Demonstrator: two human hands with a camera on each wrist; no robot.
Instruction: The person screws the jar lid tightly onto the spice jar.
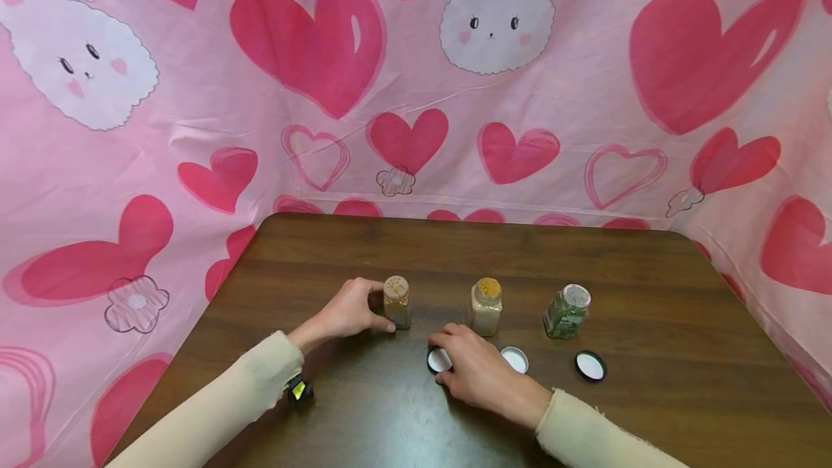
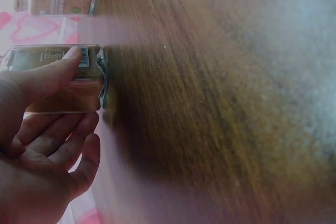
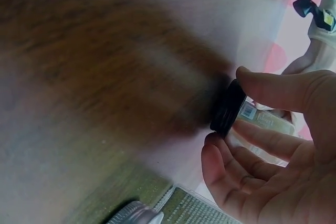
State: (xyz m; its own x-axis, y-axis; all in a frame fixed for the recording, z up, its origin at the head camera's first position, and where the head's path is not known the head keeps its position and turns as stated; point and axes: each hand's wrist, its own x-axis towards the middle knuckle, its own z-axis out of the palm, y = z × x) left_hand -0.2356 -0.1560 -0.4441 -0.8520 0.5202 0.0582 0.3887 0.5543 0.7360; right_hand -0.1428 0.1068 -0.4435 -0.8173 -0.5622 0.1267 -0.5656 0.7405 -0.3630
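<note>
At the left of the row, my left hand point(image 1: 347, 311) holds a square glass spice jar point(image 1: 397, 305) of brown powder with a perforated shaker top. In the left wrist view its thumb lies across the label side of the jar point(image 2: 58, 85), the fingers by another side. My right hand point(image 1: 481, 368) pinches a round black lid point(image 1: 439, 360), white inside, between thumb and fingers, low over the table; the lid point(image 3: 229, 107) shows edge-on in the right wrist view. Just behind this hand stands a jar of pale powder point(image 1: 485, 309) with a yellow-dusted top.
A jar with green flakes point(image 1: 567, 311) stands at the right on the brown wooden table point(image 1: 364, 417). In front of it lies a black lid point(image 1: 590, 366), white side up. Another lid point(image 1: 514, 360) lies beside my right hand. A pink heart-print cloth point(image 1: 416, 92) hangs behind.
</note>
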